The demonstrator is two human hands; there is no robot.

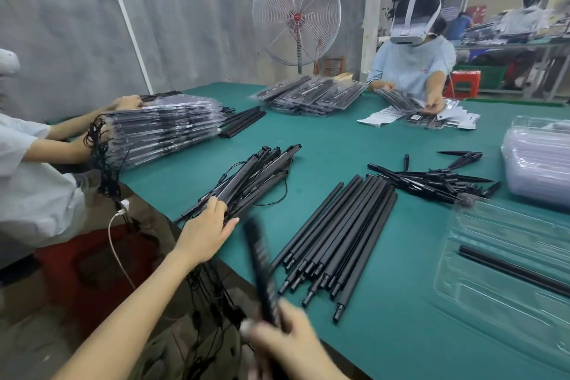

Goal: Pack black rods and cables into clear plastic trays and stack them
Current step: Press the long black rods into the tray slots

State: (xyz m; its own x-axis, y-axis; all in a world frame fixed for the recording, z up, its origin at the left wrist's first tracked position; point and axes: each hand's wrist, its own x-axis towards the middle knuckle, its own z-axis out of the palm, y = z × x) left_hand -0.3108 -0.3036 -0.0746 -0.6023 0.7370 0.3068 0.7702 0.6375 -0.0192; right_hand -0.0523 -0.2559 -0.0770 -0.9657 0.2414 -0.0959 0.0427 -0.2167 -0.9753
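**Grabbing parts off the green counter, one hand blurred**

Left hand (209, 225) is laid flat on the near end of the cabled rod pile (246, 179), fingers (229, 222) straight and close together, pressing down on the bundle rather than wrapping it. Right hand (277, 336) is low in the shot and motion-blurred, but it's curled round the bottom of a single black rod (260, 262) that sticks up and leans left over the counter (385, 333) edge.

Just right of that is a neat fan of plain black rods (339, 237), and behind those a messier heap of short pointed pieces (438, 182). On the far right sits a clear plastic tray (493, 256) with one black rod (512, 268) already lying in a slot. Behind it there's a stack of empty trays (536, 160).

Across the counter, a person on the left holds a tall stack of packed trays (163, 129), and another one in a headset (410, 25) sorts trays further back.
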